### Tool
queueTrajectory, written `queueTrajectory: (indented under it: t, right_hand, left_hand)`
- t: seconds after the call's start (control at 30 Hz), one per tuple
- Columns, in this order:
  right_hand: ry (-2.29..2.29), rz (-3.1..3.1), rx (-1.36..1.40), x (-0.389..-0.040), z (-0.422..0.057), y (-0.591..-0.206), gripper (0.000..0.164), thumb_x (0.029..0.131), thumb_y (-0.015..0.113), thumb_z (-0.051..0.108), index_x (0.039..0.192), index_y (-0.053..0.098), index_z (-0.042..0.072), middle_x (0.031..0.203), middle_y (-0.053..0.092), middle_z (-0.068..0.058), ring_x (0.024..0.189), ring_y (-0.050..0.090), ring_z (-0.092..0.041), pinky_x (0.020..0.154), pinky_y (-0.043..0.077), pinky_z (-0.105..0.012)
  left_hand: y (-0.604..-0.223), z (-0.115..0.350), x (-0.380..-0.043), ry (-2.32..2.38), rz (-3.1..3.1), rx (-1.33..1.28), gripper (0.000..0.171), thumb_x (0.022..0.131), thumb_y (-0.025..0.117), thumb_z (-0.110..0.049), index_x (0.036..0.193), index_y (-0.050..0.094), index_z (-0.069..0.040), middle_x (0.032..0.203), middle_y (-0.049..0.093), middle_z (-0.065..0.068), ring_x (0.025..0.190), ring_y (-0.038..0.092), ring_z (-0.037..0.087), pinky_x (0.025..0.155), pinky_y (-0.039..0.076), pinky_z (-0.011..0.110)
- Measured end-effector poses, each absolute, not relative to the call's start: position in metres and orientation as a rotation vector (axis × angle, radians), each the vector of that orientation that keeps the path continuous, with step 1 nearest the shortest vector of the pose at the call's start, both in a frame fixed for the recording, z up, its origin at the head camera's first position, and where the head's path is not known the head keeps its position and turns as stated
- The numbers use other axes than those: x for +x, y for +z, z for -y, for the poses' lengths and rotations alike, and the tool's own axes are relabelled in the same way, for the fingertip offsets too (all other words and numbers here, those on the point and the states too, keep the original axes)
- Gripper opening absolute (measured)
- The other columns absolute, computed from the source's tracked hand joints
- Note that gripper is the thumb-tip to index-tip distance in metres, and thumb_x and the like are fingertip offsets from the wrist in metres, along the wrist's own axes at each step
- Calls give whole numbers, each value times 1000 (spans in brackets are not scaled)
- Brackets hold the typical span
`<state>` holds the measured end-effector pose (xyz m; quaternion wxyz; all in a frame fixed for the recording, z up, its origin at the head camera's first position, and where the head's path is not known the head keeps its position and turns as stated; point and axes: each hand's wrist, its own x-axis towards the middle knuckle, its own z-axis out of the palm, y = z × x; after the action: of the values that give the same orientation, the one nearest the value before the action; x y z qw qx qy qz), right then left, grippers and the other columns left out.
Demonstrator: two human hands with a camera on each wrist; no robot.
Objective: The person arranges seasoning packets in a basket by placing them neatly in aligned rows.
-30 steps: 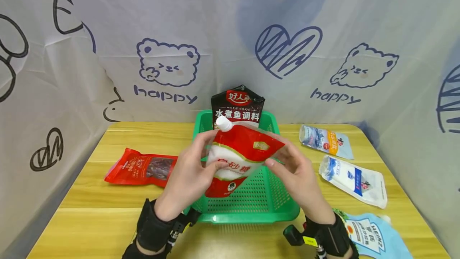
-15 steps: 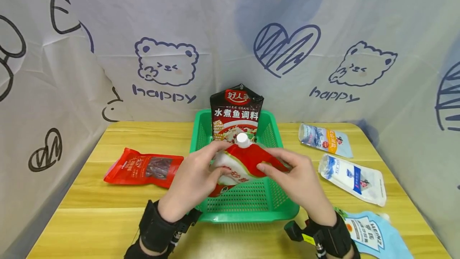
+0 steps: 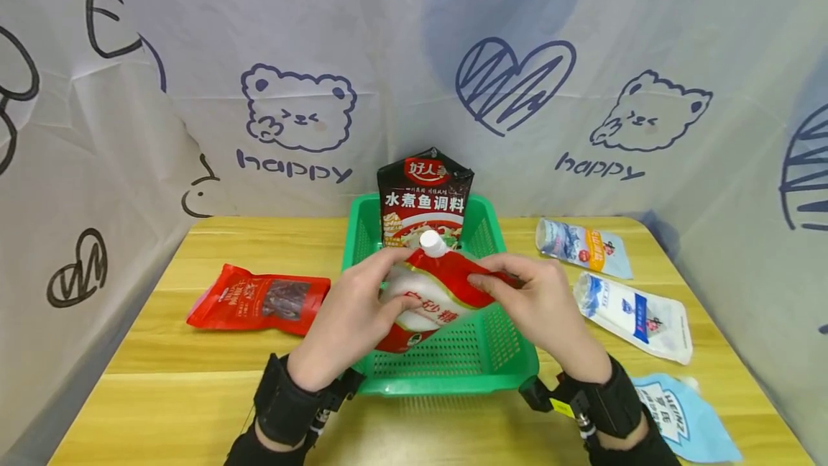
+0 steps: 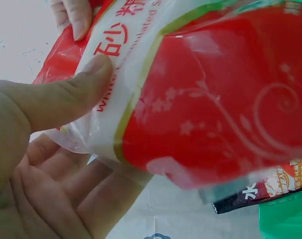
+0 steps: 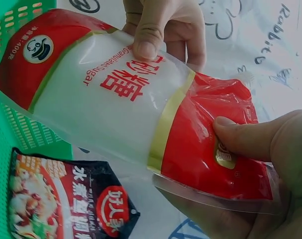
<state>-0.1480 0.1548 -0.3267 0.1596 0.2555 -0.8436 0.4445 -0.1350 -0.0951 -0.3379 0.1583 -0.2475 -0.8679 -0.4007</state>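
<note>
Both hands hold a red and white bag of white granulated sugar [image 3: 446,297] with a white screw cap [image 3: 433,243], over the green basket [image 3: 446,385]. My left hand [image 3: 352,311] grips its left side, thumb pressed on the printed front and fingers behind, as the left wrist view shows. At the red top end, my right hand [image 3: 543,300] pinches the bag, its thumb on the gold label in the right wrist view. The bag leans, its lower end toward the left hand. A black seasoning packet [image 3: 425,196] stands upright at the back of the basket.
A red pouch with a clear window [image 3: 259,299] lies left of the basket. To the right lie a blue and orange pouch [image 3: 585,247], a white and blue pouch [image 3: 637,316] and a light blue Heinz pouch [image 3: 692,419]. A patterned cloth [image 3: 414,56] hangs behind the table.
The sugar bag has been lowered and turned, its cap moving right and down, uncovering more of the black packet. Both hands keep hold of it; the right one has shifted slightly right.
</note>
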Motion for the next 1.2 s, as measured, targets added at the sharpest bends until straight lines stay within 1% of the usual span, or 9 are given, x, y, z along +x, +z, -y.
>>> queueTrajectory:
  t: [0.1,0.23,0.33,0.47,0.57,0.7,0.9,1.07,1.2]
  right_hand:
    - [1188,2421,812,-157,-155,-315,14,89,79,-2,100,81,7,96,79,-5,78,72,-14,70,62,-26]
    - [1102,2425,916,-173,-153,-300,15,89,80,-1,102,81,8,94,78,-3,73,69,-11,65,59,-24]
    - [1049,2436,973,-185,-152,-292,15,89,80,-1,101,82,7,92,78,-4,69,66,-10,62,57,-24]
    - [990,2476,1014,-200,-151,-287,14,91,77,-2,101,81,6,92,78,-6,66,62,-11,63,55,-27]
    - [959,2520,1029,-212,-149,-285,12,92,76,-1,102,81,6,94,78,-7,70,64,-13,67,56,-31]
    - [922,2585,1037,-229,-142,-287,9,92,78,3,100,80,7,94,78,-7,74,65,-16,69,57,-34]
    - [901,2667,1036,-255,-131,-299,5,94,77,6,97,80,8,92,77,-6,70,61,-16,64,52,-30]
    - [906,2744,995,-274,-124,-310,8,96,74,7,102,80,7,97,78,-8,67,55,-16,62,44,-29]
    - [932,2789,954,-286,-121,-317,11,97,74,8,105,80,6,101,78,-10,60,45,-14,58,37,-27]
  left_hand:
    - [-337,97,-137,-1123,2478,-690,59,81,90,-11,133,63,-4,123,68,7,100,64,20,81,60,35]
    - [-336,104,-139,-1114,2480,-653,57,85,89,-15,134,62,-7,125,67,6,102,66,20,76,61,35]
    - [-335,112,-141,-1158,2472,-608,53,87,87,-13,134,62,-9,124,67,5,101,69,21,76,62,35]
    - [-335,127,-147,-1189,2469,-514,50,88,85,-9,132,62,-9,122,67,6,97,72,21,75,63,34]
    - [-336,140,-151,-1155,2501,-416,48,89,83,-9,133,63,-8,126,67,8,96,72,22,71,62,34]
    - [-342,155,-159,-1097,2575,-317,45,92,81,-13,134,64,-7,128,66,10,96,72,25,71,60,39]
    - [-355,167,-170,-1076,2686,-253,41,95,78,-15,132,64,-3,129,65,16,99,70,31,77,60,45]
    - [-366,171,-179,-1082,2751,-230,41,95,77,-15,131,65,-2,129,63,19,101,68,34,79,59,46]
    - [-372,171,-184,-1090,2791,-230,40,95,76,-13,132,66,-1,130,62,20,104,66,36,81,59,47]
